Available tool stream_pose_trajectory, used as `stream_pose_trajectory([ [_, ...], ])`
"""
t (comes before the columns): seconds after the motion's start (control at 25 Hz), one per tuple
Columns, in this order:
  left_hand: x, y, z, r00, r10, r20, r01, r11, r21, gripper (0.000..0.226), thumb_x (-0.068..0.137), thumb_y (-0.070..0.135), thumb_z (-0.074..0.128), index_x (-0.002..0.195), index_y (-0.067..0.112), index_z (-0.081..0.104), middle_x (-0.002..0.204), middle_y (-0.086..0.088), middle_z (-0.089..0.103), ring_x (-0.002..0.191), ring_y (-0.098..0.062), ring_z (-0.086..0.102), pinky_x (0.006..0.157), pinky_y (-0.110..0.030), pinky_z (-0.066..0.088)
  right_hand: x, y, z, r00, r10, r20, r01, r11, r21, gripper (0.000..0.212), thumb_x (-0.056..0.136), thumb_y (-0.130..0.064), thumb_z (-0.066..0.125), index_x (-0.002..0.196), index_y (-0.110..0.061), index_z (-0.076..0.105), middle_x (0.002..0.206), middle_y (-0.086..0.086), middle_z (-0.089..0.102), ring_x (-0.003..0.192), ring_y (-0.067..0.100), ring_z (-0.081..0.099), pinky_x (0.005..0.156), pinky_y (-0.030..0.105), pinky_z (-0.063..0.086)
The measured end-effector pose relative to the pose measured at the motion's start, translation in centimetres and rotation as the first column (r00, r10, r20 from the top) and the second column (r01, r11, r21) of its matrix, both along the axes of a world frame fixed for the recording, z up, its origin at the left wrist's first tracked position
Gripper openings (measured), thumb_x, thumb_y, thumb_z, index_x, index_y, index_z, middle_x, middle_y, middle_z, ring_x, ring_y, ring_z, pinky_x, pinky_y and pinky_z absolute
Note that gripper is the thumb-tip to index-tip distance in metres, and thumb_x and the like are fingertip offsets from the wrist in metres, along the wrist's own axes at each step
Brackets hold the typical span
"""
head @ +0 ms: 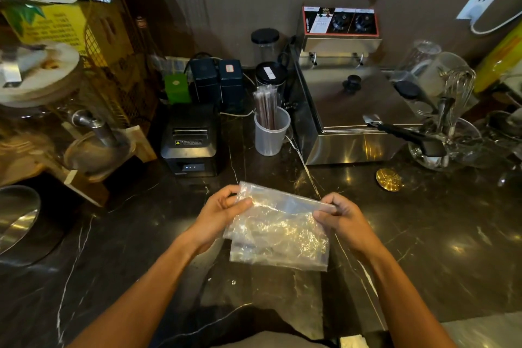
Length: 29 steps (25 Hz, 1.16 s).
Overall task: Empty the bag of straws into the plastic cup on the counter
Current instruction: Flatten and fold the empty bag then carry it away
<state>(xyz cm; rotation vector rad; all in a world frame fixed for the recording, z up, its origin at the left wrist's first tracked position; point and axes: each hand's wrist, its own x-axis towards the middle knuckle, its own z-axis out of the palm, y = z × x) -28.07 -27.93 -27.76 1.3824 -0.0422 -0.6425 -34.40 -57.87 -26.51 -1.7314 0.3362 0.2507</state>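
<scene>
We pinch the clear bag (278,227) at lower centre — left hand (223,213), right hand (340,216) closed on its top corners — forearms angled inward.

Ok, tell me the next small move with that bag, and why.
Probably set the clear bag aside. It looks crumpled and empty between the left hand and right hand, and the straws already stand in the plastic cup.
</scene>
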Motion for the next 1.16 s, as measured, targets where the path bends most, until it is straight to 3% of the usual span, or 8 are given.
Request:
stream_pose_trajectory([
  [0.24,-0.9,-0.2,-1.6,0.970,-0.158,-0.187,0.165,0.986,0.020,0.042,0.096,0.033,0.067,0.134,0.015,0.064,0.127,-0.010,0.075,0.118,-0.029,0.072,0.105,-0.047,0.054,0.5,0.2,-0.5,0.994,-0.089,-0.061,0.098,0.980,0.174,0.023,0.089,-0.001,0.072,0.104,0.009,0.058,0.097,0.017,0.070,0.082,0.030,0.070,0.069,0.039,0.059],
  [0.48,-0.6,-0.4,-2.2,0.985,-0.038,-0.167,0.058,0.992,0.113,0.028,0.095,0.023,0.071,0.117,0.007,0.073,0.107,-0.011,0.081,0.099,-0.026,0.078,0.084,-0.029,0.063,0.6,0.6,-1.3,0.986,-0.088,-0.139,0.112,0.978,0.176,0.018,0.091,0.007,0.067,0.109,0.003,0.064,0.101,0.017,0.068,0.084,0.024,0.070,0.070,0.032,0.062],
  [0.64,0.3,-0.2,-2.2,0.993,-0.063,-0.095,0.081,0.977,0.199,0.024,0.090,0.016,0.077,0.113,0.009,0.074,0.101,-0.006,0.082,0.095,-0.023,0.079,0.083,-0.029,0.063,0.9,0.2,-1.4,0.977,0.072,-0.202,-0.063,0.997,0.054,0.023,0.090,-0.002,0.071,0.113,-0.003,0.067,0.114,0.016,0.071,0.096,0.026,0.073,0.076,0.031,0.063],
  [0.76,1.6,0.0,-1.4,0.974,-0.226,0.005,0.214,0.929,0.302,0.021,0.090,0.021,0.077,0.110,0.015,0.074,0.104,-0.004,0.080,0.098,-0.020,0.078,0.088,-0.033,0.063,1.7,0.0,-0.9,0.938,0.264,-0.223,-0.283,0.958,-0.055,0.027,0.090,-0.023,0.077,0.115,-0.016,0.073,0.114,0.006,0.075,0.104,0.020,0.075,0.092,0.036,0.061],
  [0.84,2.4,-0.3,-0.2,0.935,-0.351,0.055,0.310,0.882,0.354,0.024,0.091,0.027,0.077,0.112,0.016,0.074,0.109,-0.003,0.078,0.103,-0.017,0.076,0.091,-0.031,0.061,2.2,0.7,-0.5,0.915,0.337,-0.221,-0.349,0.937,-0.014,0.028,0.092,-0.029,0.075,0.117,-0.016,0.074,0.114,0.005,0.078,0.104,0.019,0.076,0.091,0.037,0.062],
  [0.92,3.1,-0.8,0.9,0.923,-0.377,0.082,0.334,0.887,0.319,0.025,0.092,0.022,0.075,0.115,0.011,0.075,0.111,-0.006,0.078,0.104,-0.017,0.076,0.091,-0.028,0.060,2.5,1.7,-0.4,0.898,0.372,-0.236,-0.359,0.928,0.096,0.031,0.093,-0.031,0.074,0.118,-0.013,0.074,0.115,0.007,0.078,0.106,0.024,0.076,0.089,0.039,0.062],
  [1.0,3.3,-0.9,1.4,0.964,-0.256,0.075,0.235,0.947,0.219,0.027,0.092,0.019,0.074,0.116,0.007,0.074,0.112,-0.015,0.077,0.105,-0.026,0.076,0.094,-0.037,0.060,2.5,2.4,-0.8,0.911,0.327,-0.252,-0.285,0.939,0.192,0.031,0.092,-0.027,0.075,0.116,-0.007,0.074,0.115,0.012,0.078,0.107,0.030,0.076,0.093,0.047,0.061],
  [1.16,2.3,-1.0,0.5,0.992,-0.040,-0.116,0.034,0.998,-0.054,0.038,0.096,0.024,0.067,0.129,0.005,0.068,0.126,-0.019,0.073,0.120,-0.034,0.070,0.105,-0.052,0.053,2.5,3.2,-1.7,0.961,0.133,-0.241,-0.054,0.950,0.308,0.034,0.088,-0.026,0.080,0.114,-0.005,0.074,0.117,0.019,0.076,0.109,0.038,0.074,0.097,0.055,0.058],
])
